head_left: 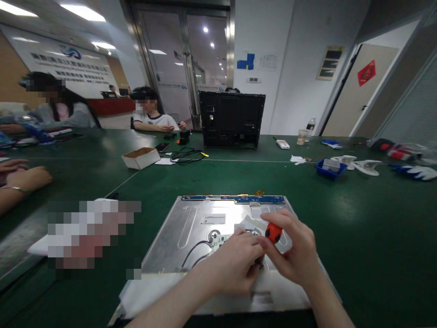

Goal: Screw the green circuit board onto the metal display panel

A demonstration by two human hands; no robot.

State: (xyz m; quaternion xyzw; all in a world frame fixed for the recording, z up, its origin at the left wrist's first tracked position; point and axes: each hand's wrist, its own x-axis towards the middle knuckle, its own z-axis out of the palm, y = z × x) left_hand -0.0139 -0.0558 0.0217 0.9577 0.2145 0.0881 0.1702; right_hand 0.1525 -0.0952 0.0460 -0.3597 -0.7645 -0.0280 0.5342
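In front of me lies a flat metal display panel (177,228), back side up, with a blue circuit strip (218,199) along its far edge. The thumb and fingers of my right hand (297,250) pinch the orange-and-black handle of a screwdriver (273,232); its shaft and tip are hidden. My left hand (239,262) rests low over the panel beside the handle, fingers curled. What they grip, if anything, is covered by the hand. A small pale circuit board (219,242) with black cables (193,250) shows partly from under my left hand.
A black monitor housing (234,118) stands at the far side of the green table (358,237). Beyond the panel are a white box (140,158), coiled black cable (187,156) and a blue tray (331,168). Another person's hands (27,182) rest at the left; other people sit behind.
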